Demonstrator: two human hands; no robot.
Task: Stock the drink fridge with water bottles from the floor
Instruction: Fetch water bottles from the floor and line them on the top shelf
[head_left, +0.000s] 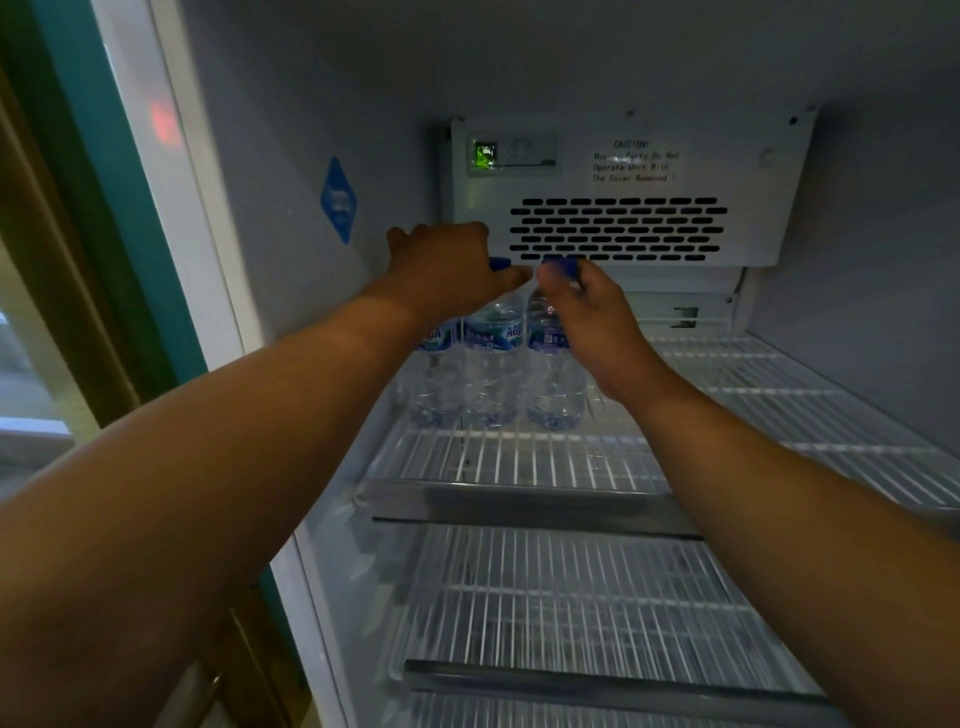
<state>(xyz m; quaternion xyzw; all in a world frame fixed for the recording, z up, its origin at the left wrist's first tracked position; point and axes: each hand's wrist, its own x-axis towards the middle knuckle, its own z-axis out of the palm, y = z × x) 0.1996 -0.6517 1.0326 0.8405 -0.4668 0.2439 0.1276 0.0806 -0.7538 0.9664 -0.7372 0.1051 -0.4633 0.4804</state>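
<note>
Three clear water bottles with blue caps and blue labels stand upright in a row at the back left of the fridge's top wire shelf (519, 457). My left hand (447, 270) covers the tops of the left bottle (434, 384) and the middle bottle (491, 364), fingers closed over their caps. My right hand (587, 306) pinches the blue cap of the right bottle (553, 384). All three bottles rest on the shelf, touching one another.
A white fan cover (623, 192) with dark vent slots and a caution text hangs just above and behind the bottles. A second wire shelf (571, 597) lies below. The fridge's left wall carries a blue sticker (338, 200); the door frame (171, 171) is at left.
</note>
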